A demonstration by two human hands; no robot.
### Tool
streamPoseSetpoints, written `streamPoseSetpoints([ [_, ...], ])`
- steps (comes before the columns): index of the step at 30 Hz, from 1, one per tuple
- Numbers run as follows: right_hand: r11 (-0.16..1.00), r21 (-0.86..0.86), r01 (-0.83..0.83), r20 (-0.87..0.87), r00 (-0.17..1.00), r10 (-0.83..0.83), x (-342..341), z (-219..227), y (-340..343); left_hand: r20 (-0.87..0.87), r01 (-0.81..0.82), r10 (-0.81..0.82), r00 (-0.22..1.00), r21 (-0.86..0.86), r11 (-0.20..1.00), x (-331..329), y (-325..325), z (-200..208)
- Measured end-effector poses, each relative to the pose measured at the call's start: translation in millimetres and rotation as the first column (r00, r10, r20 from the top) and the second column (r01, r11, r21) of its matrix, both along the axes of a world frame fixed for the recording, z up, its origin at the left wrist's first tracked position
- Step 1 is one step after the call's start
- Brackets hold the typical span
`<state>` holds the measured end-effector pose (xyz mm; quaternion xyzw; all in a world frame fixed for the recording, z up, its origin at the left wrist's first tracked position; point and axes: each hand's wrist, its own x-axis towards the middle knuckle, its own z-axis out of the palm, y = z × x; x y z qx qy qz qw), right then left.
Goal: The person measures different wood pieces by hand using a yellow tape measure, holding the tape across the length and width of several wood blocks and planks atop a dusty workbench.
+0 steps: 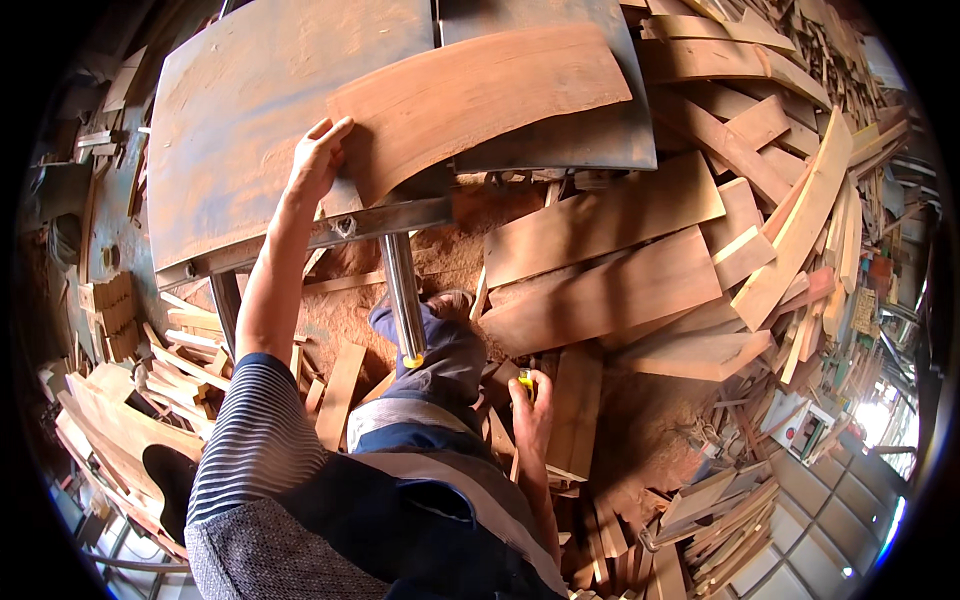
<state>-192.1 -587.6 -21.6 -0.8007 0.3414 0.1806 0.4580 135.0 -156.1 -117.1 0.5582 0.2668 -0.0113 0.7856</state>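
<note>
My left hand [317,160] rests with fingers spread on the near left end of a broad reddish wooden board [480,95]. The board lies flat on a rusty metal machine table [240,120]. My right hand [531,412] hangs low beside my leg, closed around a small yellow object [525,379] that is mostly hidden by the fingers. My striped sleeve runs up from the lower left toward the table.
Several cut boards [610,265] are stacked on the sawdust-covered floor [440,250] to the right. A metal table leg [402,295] with a yellow foot stands in front of me. Wood offcuts [190,350] lie to the left, more planks [800,210] lean at the far right.
</note>
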Motion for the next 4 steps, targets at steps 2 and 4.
streamPoseSetpoints([
  [2, 1.000, -0.017, 0.016, 0.040, 0.999, -0.016, -8.4, -8.1, -3.5, -0.010, 0.003, -0.003, 1.000, -0.010, 1.000, 1.2, 1.9, -1.9],
  [4, 0.999, -0.047, 0.018, 0.025, 1.000, -0.017, -8.8, -7.1, -2.9, -0.018, 0.010, -0.010, 1.000, -0.014, 1.000, 2.4, 2.3, -6.3],
])
